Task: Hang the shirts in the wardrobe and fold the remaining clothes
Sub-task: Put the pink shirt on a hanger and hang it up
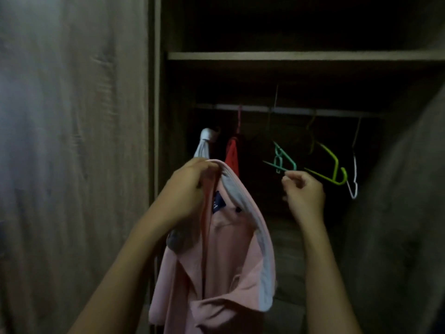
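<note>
Pink shirt (226, 256) is hanging from the left hand (190, 186), which is gripping it at the grey-lined collar with fingers curled over the fabric. The rest of the garment is drooping in front of the open wardrobe (157, 116), below the rail (301, 112). The right hand (304, 195) is reaching up beside it with curled fingers. Its thumb and forefinger are pinching the lower bar of a teal hanger (287, 157), which is tilting out from the rail. Just to the right, a yellow-green hanger (335, 171) is hanging at a slant, and a white hanger (354, 169) is dangling just beyond it. Further left, a red garment (232, 153) is hanging from the rail beside a pale grey garment (204, 145), both just behind the left hand. A wooden shelf (289, 55) is running across above the rail, and a broad wooden panel (72, 141) is filling the left side of the view.
</note>
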Tool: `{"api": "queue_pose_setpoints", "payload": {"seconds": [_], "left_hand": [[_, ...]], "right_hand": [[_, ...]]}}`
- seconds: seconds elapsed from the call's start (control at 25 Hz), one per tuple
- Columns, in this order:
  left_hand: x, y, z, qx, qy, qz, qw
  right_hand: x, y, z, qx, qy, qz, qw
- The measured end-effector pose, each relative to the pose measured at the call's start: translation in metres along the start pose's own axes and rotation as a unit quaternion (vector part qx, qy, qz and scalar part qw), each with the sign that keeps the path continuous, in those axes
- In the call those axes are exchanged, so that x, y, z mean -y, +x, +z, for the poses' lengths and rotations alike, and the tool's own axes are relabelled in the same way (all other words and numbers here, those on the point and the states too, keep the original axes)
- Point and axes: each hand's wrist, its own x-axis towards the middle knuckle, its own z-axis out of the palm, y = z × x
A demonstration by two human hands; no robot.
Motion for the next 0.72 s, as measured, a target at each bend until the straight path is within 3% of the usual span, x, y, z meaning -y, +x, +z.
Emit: {"api": "queue_pose_setpoints", "payload": {"seconds": [0.08, 0.16, 0.4, 0.6, 0.72], "left_hand": [[-0.012, 0.022, 0.017, 0.012, -0.006, 0.011, 1.000], [-0.017, 0.037, 0.030, 0.017, -0.011, 0.009, 1.000], [-0.026, 0.054, 0.057, 0.023, -0.012, 0.018, 1.000], [-0.026, 0.052, 0.058, 0.006, -0.010, 0.015, 1.000], [-0.024, 0.051, 0.059, -0.002, -0.006, 0.013, 1.000]], "right_hand": [[0.005, 0.029, -0.008, -0.125, -0.040, -0.064, 0.989], [0.010, 0.056, -0.014, -0.153, -0.082, -0.088, 0.981], [0.012, 0.115, -0.012, -0.066, -0.279, -0.027, 0.957], [0.027, 0.127, -0.001, 0.026, -0.345, 0.018, 0.938], [0.026, 0.131, 0.004, 0.030, -0.354, 0.025, 0.934]]}}
